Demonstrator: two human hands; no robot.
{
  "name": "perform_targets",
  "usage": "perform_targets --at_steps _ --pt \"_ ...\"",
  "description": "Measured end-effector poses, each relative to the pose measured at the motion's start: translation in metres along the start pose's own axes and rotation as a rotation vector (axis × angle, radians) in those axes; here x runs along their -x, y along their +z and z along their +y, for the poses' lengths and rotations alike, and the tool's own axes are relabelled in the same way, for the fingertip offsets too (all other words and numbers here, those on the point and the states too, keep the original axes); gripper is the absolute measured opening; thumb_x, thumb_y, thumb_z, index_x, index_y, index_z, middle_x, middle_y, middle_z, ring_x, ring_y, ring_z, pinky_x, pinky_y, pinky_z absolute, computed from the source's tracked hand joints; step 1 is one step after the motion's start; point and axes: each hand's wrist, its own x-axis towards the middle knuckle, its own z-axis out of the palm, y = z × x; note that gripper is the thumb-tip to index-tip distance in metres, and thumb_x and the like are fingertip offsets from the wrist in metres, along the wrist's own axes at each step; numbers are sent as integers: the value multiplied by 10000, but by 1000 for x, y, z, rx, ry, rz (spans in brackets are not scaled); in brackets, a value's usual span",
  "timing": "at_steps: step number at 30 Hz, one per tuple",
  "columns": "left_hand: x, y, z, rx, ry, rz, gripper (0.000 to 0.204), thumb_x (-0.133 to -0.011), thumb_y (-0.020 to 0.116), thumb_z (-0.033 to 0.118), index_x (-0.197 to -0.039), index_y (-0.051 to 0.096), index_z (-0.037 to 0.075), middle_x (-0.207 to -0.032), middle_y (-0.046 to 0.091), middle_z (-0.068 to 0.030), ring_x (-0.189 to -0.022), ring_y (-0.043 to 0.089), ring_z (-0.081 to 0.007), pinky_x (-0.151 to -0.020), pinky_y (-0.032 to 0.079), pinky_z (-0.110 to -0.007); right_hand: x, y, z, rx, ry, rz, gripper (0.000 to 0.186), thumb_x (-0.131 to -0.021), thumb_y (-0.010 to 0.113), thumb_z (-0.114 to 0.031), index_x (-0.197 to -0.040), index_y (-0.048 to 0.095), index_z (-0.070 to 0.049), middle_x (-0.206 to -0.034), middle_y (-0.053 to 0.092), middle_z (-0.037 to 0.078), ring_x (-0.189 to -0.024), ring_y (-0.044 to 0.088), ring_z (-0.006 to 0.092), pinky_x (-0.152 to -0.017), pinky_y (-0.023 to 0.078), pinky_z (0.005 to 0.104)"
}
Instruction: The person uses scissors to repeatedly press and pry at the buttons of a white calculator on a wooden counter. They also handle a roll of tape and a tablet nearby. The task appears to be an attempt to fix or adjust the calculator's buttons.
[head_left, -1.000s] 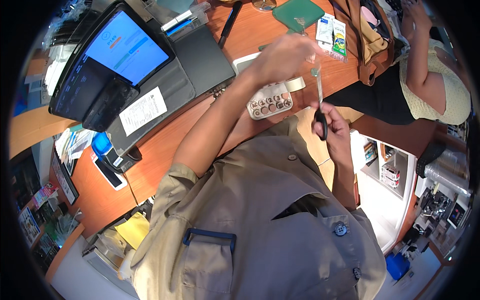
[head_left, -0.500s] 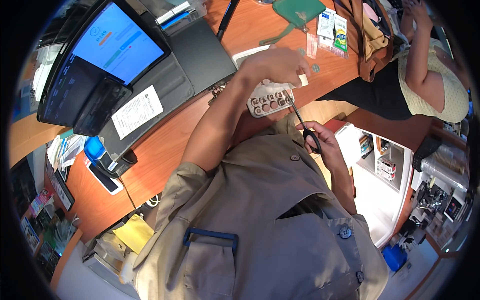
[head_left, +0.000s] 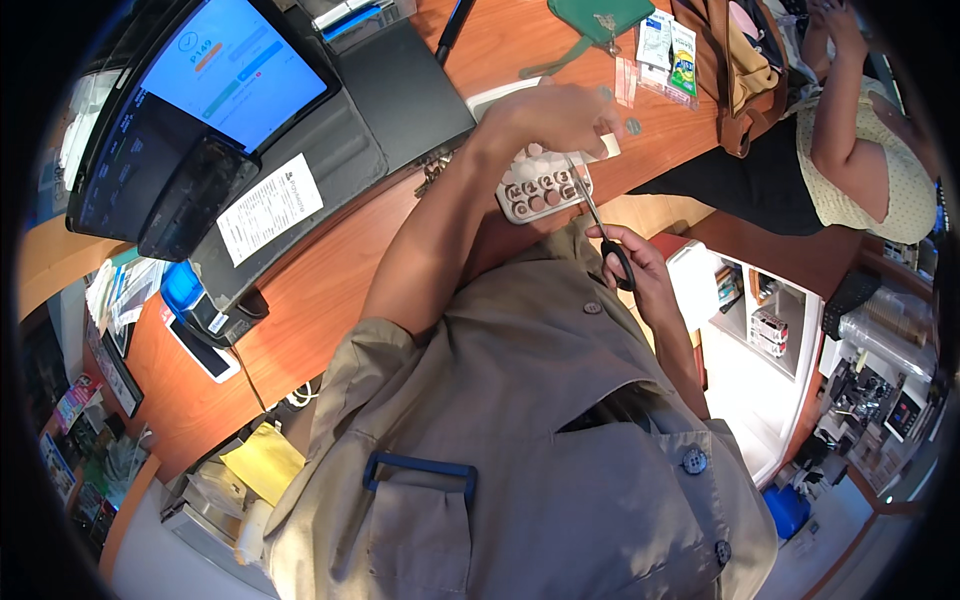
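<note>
My right hand is closed on a pair of scissors with black handles and slim metal blades. The blades reach up and leftward, their tips beside the fingers of my left hand. That left hand is pinched, with a small pale piece at its fingertips; I cannot make out what the piece is. Below the left hand, at the table edge, lies a white rounded-corner item bearing rows of round brown, button-like shapes. The hand and blades partly cover it.
A lit monitor and a printed slip are at left. A green pouch, small packets and a brown bag lie beyond my hands. Another person is at the right. A lit white shelf stands beside me.
My right hand has moved slightly up and left with the scissors, bringing the blade tips closer to my left fingers. My left hand still pinches the pale piece, and its fingers have shifted slightly.
</note>
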Motion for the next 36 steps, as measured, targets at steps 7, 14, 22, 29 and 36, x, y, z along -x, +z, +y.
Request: perform_targets --at_steps 7,14,22,29,36 --pt "0 2 -2 57 3 11 413 -890 783 159 -1291 713 89 -1113 774 -83 -1021 731 -195 -906 550 -345 -10 -6 5 -25 -22 -38 497 -1029 655 -294 -1414 582 13 -719 489 -54 -649 484 46 -622 327 220" --pt "0 5 -4 67 11 25 411 -897 776 162 -1297 707 94 -1103 771 -79 -1022 724 -198 -903 544 -349 -14 1 10 -81 -28 1 418 -1026 625 -227 -1386 627 -16 -696 465 -92 -653 433 28 -634 311 211" --pt "1 3 0 -21 -10 23 404 -903 769 184 -1295 711 103 -1101 768 -75 -1033 722 -212 -911 537 -360 -16 -1 13 -142 -31 -28 464 -1029 631 -261 -1416 593 -7 -723 465 -86 -661 442 29 -630 303 209" --pt "0 2 -1 4 -19 10 411 -891 772 210 -1285 715 105 -1122 763 -73 -1058 717 -212 -934 532 -367 -20 -2 19 -137 -60 -34 490 -1041 631 -292 -1431 577 -1 -725 463 -69 -662 436 38 -634 304 212" --pt "1 2 1 -18 -26 16 401 -895 757 211 -1281 718 108 -1139 760 -72 -1063 716 -219 -943 525 -377 -20 -1 20 -127 -56 -33 531 -1046 632 -355 -1443 566 -10 -730 475 -48 -665 423 45 -628 288 214"
